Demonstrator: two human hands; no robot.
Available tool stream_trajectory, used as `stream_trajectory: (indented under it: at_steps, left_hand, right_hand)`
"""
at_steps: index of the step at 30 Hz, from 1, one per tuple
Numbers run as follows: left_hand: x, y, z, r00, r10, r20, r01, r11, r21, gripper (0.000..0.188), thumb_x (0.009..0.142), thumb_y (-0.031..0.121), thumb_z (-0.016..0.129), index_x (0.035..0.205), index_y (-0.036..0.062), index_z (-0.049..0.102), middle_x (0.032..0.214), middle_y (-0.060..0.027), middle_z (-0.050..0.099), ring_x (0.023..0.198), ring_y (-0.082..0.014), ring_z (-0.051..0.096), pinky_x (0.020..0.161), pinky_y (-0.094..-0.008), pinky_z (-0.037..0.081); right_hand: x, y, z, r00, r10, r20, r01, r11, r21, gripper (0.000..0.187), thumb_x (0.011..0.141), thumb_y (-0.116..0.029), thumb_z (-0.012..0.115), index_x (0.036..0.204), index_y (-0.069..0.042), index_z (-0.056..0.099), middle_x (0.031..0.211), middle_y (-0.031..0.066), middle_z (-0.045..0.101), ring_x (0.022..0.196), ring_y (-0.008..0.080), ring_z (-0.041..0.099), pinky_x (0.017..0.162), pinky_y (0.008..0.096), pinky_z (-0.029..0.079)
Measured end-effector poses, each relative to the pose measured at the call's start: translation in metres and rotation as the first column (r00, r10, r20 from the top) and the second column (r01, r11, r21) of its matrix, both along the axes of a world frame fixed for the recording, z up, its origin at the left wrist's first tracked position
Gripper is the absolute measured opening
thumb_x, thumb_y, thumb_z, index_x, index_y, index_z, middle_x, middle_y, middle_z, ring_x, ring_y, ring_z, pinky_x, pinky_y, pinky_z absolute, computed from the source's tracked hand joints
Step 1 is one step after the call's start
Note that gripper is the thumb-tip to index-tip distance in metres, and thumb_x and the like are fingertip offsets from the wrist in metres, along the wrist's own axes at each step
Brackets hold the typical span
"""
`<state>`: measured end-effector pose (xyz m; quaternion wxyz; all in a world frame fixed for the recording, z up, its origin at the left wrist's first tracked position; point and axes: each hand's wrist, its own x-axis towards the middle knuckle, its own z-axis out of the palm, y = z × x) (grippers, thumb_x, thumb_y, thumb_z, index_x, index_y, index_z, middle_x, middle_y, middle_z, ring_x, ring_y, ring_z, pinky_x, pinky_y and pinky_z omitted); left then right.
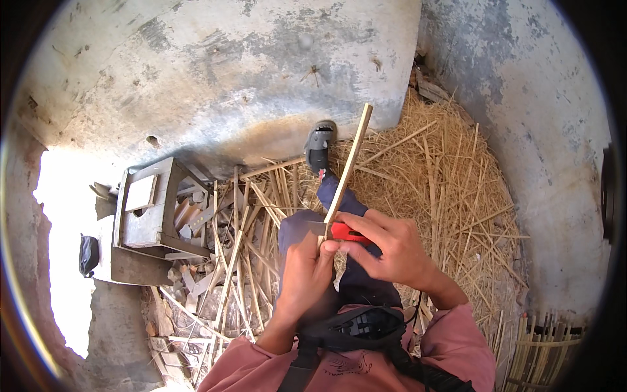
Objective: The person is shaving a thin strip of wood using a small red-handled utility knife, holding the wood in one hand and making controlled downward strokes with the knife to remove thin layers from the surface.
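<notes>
My left hand (pixel 305 266) is closed around the lower end of a long, pale bamboo strip (pixel 351 160), which slants up and away to the right. My right hand (pixel 392 245) grips a knife with a red handle (pixel 345 232). Its grey blade crosses the strip just above my left fingers and seems to touch it. The thumb of my right hand meets my left fingertips beside the strip's lower end. Both hands are above my lap, and my fingers hide part of the handle.
Straw and shavings (pixel 424 176) cover the floor ahead and right. Loose bamboo strips (pixel 238 255) and rubble lie left of my legs. Beside them stands a wooden box frame (pixel 147 206) near a black pouch (pixel 88 255). A slatted bamboo piece (pixel 542 353) is at lower right; worn walls (pixel 248 72) enclose the space.
</notes>
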<state>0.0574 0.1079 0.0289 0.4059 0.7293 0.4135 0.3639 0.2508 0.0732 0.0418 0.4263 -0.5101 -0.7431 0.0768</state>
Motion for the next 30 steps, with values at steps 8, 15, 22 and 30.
stream_trajectory:
  at_steps: [8,15,22,30]
  left_hand:
    - [-0.003,0.0,-0.019,0.988,-0.141,0.069,0.144,0.989,-0.035,0.056,0.094,0.041,0.082,0.119,-0.0022,0.057,0.077,-0.0139,0.064,0.059,-0.0267,0.062,0.058,-0.037,0.052]
    - [0.003,-0.003,-0.009,0.995,-0.091,-0.051,0.089,0.995,-0.041,0.052,0.093,0.035,0.084,0.106,-0.0049,0.052,0.073,-0.0143,0.06,0.058,-0.0296,0.061,0.054,-0.0389,0.049]
    - [-0.001,-0.004,-0.025,0.994,-0.065,-0.087,0.065,0.998,0.001,0.048,0.096,0.031,0.082,0.102,-0.003,0.048,0.07,-0.0168,0.06,0.056,-0.0365,0.063,0.052,-0.0422,0.046]
    - [-0.004,-0.011,-0.022,0.986,-0.073,-0.152,0.064,0.996,-0.06,0.044,0.097,0.028,0.08,0.101,-0.0014,0.048,0.068,-0.0186,0.06,0.06,-0.0419,0.064,0.052,-0.0438,0.046]
  right_hand:
    - [0.004,0.003,-0.011,0.994,-0.055,0.089,0.048,0.996,0.073,0.042,0.091,-0.037,0.078,0.126,-0.013,0.076,0.073,0.0025,0.057,0.055,0.022,0.06,0.049,0.0369,0.047]
    - [0.005,0.006,-0.021,0.983,-0.148,0.108,0.135,0.983,0.125,0.043,0.086,-0.035,0.081,0.123,-0.016,0.078,0.07,0.0014,0.055,0.052,0.021,0.058,0.048,0.0362,0.045]
    - [0.002,0.007,-0.03,0.979,-0.172,0.112,0.155,0.978,0.141,0.041,0.084,-0.033,0.082,0.123,-0.017,0.08,0.066,0.0003,0.054,0.051,0.0194,0.056,0.047,0.0355,0.044]
    - [0.015,0.014,-0.037,0.942,-0.333,0.04,0.308,0.907,0.288,0.029,0.091,-0.029,0.079,0.114,-0.011,0.082,0.071,0.0044,0.067,0.057,0.0206,0.063,0.053,0.035,0.049]
